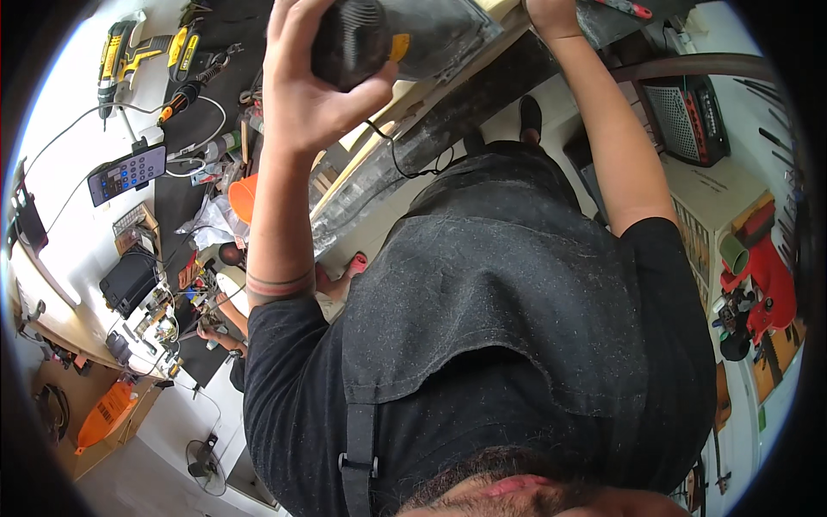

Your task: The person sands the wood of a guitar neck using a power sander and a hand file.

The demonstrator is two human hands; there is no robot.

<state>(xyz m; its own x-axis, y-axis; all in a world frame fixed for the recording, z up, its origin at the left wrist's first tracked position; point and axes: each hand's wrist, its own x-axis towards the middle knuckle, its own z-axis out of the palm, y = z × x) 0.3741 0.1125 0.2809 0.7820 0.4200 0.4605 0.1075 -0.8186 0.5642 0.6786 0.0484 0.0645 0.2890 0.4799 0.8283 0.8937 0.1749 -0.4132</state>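
Note:
My left hand (319, 99) is wrapped round the ridged black grip of a dark power sander (351, 39), thumb on the near side. The sander's flat grey, dusty body (435, 39) reaches right over a pale wooden board (405, 102). A black cord (383, 138) hangs below, beside my apron. At the top edge, my right hand (554, 15) is by the board's right part; its fingers run out of the picture, so their grip is hidden.
A yellow-black drill (116, 65), a phone (129, 175) on a stand and an orange container (244, 200) are at left. Another person's hand (211, 332) works among tools at lower left. A red-handled tool (624, 9) lies at upper right, with a black-red speaker-like box (685, 121) below.

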